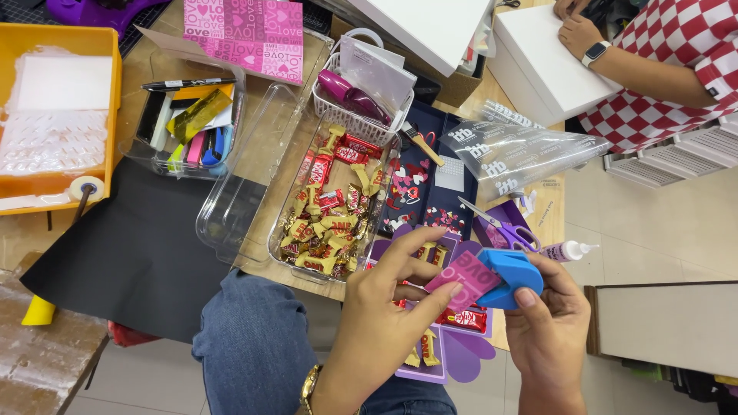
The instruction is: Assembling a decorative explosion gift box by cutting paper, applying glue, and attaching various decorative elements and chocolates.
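Observation:
My right hand (547, 332) grips a blue paper punch (511, 277) from below and behind. My left hand (384, 315) pinches a small piece of pink patterned paper (470, 278) whose edge sits in the punch's slot. Both hands are held over a purple box (446, 350) on my lap, which holds several wrapped candies. A clear plastic bin of red and gold wrapped candies (329, 211) stands just beyond my left hand on the table.
Purple-handled scissors (503, 229) and a small glue bottle (570, 250) lie by the table's right edge. A pink patterned sheet (246, 34), a clear pen tray (192, 123), an orange tray (58, 115) and black paper (131, 246) lie left. Another person in a red-checked top (665, 69) handles a white box (538, 65).

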